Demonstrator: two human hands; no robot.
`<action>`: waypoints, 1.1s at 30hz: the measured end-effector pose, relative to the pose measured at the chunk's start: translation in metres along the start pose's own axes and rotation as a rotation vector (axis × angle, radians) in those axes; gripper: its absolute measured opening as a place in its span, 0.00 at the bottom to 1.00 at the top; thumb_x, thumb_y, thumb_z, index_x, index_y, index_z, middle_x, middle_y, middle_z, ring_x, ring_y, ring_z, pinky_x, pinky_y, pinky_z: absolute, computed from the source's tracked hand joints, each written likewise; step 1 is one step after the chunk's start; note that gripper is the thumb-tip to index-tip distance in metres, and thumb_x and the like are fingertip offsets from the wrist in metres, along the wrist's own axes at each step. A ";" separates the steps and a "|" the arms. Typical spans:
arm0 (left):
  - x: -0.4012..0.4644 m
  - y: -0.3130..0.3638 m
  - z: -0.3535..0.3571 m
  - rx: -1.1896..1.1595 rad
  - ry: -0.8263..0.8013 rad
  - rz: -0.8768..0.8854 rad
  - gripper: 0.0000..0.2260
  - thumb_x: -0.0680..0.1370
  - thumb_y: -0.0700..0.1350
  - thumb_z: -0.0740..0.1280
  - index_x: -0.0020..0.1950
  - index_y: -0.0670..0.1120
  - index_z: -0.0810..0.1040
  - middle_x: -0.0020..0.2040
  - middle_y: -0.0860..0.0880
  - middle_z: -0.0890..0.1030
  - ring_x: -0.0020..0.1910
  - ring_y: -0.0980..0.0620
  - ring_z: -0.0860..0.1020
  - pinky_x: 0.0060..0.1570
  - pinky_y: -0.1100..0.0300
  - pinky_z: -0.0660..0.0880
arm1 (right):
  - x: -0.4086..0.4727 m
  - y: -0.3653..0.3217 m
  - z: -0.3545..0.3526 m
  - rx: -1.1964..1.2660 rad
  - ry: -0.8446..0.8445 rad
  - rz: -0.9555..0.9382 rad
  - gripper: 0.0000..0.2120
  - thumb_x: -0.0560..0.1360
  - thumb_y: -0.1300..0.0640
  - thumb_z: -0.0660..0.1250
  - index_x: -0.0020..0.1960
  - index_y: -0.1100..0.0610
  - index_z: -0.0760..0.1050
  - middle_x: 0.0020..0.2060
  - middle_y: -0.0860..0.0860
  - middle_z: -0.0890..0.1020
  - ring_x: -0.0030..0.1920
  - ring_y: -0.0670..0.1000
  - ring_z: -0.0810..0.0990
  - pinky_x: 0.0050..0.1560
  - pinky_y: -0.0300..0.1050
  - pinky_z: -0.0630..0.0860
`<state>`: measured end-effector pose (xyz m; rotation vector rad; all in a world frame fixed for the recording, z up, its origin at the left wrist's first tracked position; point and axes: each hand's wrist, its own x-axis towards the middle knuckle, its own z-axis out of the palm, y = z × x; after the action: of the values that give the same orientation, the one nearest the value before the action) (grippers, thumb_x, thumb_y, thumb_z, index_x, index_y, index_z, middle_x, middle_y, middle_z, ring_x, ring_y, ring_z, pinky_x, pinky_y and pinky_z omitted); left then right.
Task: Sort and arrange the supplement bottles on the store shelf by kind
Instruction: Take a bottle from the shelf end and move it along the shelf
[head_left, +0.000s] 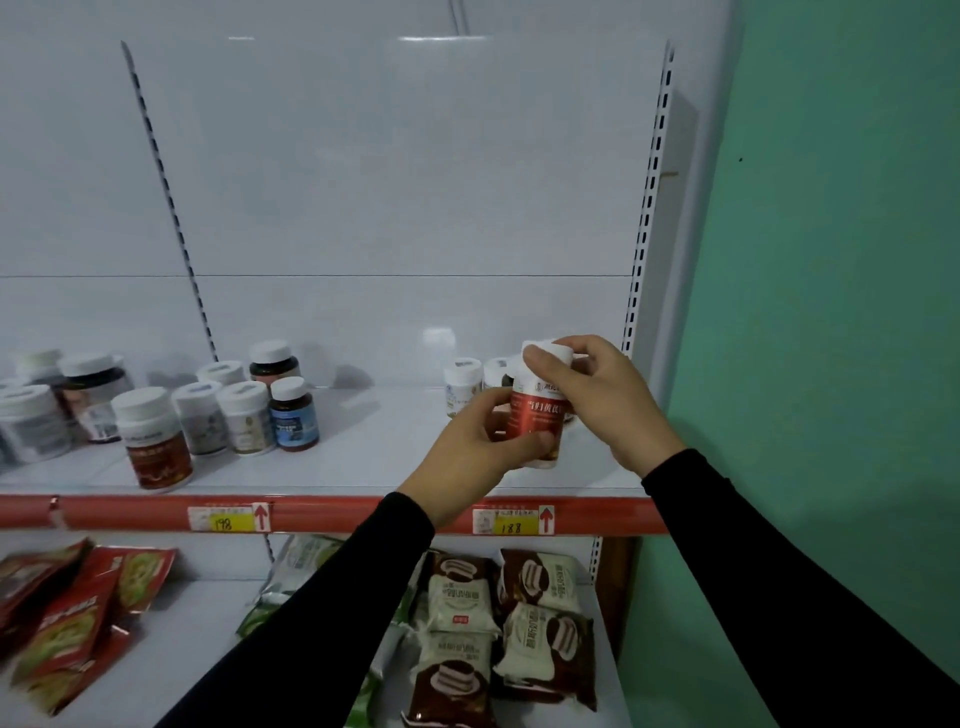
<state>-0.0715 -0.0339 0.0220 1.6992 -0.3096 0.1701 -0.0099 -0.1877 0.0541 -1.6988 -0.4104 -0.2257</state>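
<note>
We have a red-labelled bottle (537, 415) held in both hands above the right part of the white shelf (363, 457). Our left hand (478, 447) wraps the lower body of the bottle from the left, thumb pressed across the bottom of the label, fingers curled behind it. Our right hand (602, 395) closes over the white cap from the right, the thumb on the cap's front and the fingers bent around its far side. The bottle stands nearly upright in this grip, its base lifted clear of the shelf, or so it seems; the base is partly hidden by the left thumb. Just behind the held bottle, to its left, two white-capped bottles (462, 384) stand on the shelf, partly covered by our left fingers. Well to the left of the grip is a loose cluster of bottles (244, 410), among them a blue-labelled bottle (293, 415) and a large brown-labelled bottle (153, 441) near the shelf's front edge. Below the grip runs the red shelf strip (337, 512) with a yellow price tag (511, 521), and under that lie brown and white snack packs (519, 613).
</note>
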 end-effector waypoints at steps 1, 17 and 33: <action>-0.003 0.000 -0.005 -0.021 0.000 -0.003 0.20 0.74 0.43 0.74 0.64 0.50 0.75 0.55 0.44 0.83 0.51 0.48 0.84 0.53 0.55 0.80 | -0.001 0.000 0.006 -0.006 -0.014 -0.001 0.27 0.61 0.31 0.72 0.53 0.45 0.76 0.48 0.46 0.84 0.42 0.41 0.84 0.43 0.41 0.79; -0.041 0.005 -0.063 0.031 0.141 -0.025 0.19 0.77 0.39 0.70 0.67 0.45 0.73 0.54 0.43 0.84 0.50 0.50 0.84 0.50 0.63 0.79 | -0.011 -0.003 0.068 0.045 -0.340 -0.081 0.33 0.63 0.38 0.75 0.66 0.36 0.68 0.57 0.51 0.81 0.54 0.49 0.83 0.57 0.52 0.80; -0.135 -0.012 -0.246 0.340 0.898 -0.067 0.06 0.75 0.49 0.70 0.50 0.50 0.80 0.44 0.51 0.83 0.46 0.51 0.82 0.48 0.56 0.78 | -0.022 -0.001 0.214 0.023 -0.338 -0.191 0.23 0.73 0.51 0.74 0.64 0.43 0.69 0.54 0.38 0.76 0.51 0.38 0.79 0.39 0.26 0.74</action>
<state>-0.1812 0.2243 0.0095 1.7798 0.4691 0.9394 -0.0481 0.0195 0.0100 -1.6781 -0.8250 -0.0706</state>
